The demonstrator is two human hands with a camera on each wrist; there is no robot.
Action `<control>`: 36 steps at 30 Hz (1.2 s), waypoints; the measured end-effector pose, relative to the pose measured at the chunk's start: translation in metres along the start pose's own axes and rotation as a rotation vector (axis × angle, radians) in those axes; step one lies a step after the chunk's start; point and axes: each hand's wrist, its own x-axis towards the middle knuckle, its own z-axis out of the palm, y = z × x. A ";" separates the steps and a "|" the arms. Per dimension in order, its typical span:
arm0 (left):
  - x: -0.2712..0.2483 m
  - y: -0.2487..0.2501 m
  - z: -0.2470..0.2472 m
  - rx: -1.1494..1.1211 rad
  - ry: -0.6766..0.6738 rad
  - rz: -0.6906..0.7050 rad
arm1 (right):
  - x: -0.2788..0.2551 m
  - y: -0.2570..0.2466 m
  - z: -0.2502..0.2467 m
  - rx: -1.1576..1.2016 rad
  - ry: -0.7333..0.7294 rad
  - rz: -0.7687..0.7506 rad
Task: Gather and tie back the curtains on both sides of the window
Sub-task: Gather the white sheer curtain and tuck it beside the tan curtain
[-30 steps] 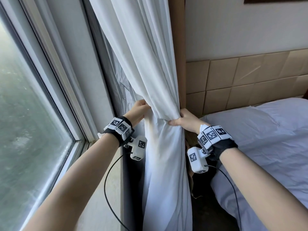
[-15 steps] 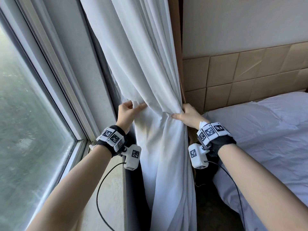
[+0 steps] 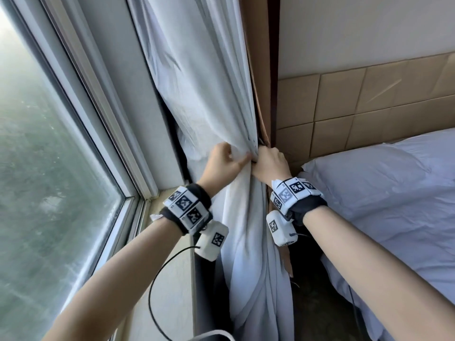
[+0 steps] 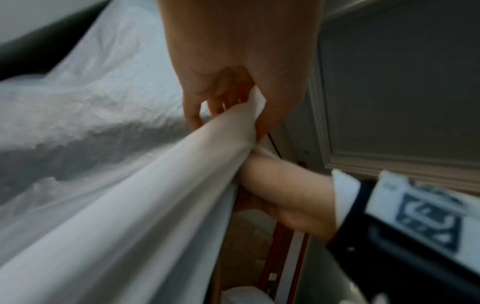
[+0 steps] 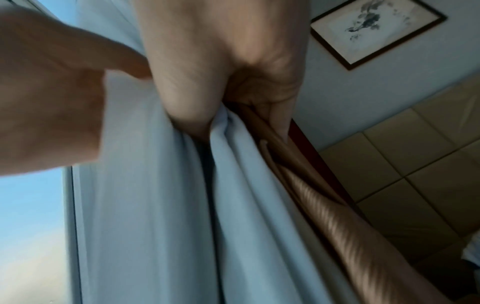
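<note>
A white curtain hangs bunched at the window's right side, against a brown drape behind it. My left hand grips the curtain's left folds, thumb across the front. My right hand grips the right folds, knuckles close to the left hand. In the left wrist view the left hand pinches a fold of the white curtain. From the right wrist camera, my right hand clutches the curtain together with the brown drape. No tie-back is visible.
The window and its sill lie to the left. A bed with white bedding stands close on the right, under a tan padded headboard. A framed picture hangs on the wall.
Both hands have come together, squeezing the curtain into a narrower bundle pushed right toward the brown drape. The view has shifted closer.
</note>
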 end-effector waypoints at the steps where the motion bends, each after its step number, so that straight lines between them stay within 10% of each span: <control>1: 0.003 0.004 0.007 0.053 -0.025 -0.006 | -0.002 0.000 -0.001 0.011 -0.006 -0.006; 7: 0.006 0.008 0.035 0.159 -0.149 -0.138 | 0.000 0.027 -0.011 0.128 -0.103 0.081; 11: 0.005 0.014 0.033 -0.192 -0.351 -0.266 | 0.006 0.036 -0.021 0.334 -0.395 0.124; 15: 0.008 0.009 0.022 -0.248 -0.567 -0.272 | 0.009 0.044 -0.013 0.125 -0.112 0.102; 23: 0.038 -0.064 -0.032 -0.236 0.286 -0.337 | 0.003 0.054 -0.018 0.154 -0.058 0.065; 26: 0.046 -0.087 -0.045 -0.330 0.232 -0.516 | -0.003 0.052 -0.021 0.160 -0.076 0.034; 36: 0.089 -0.078 -0.046 -0.552 0.211 -0.364 | -0.012 0.047 -0.017 0.218 -0.143 -0.001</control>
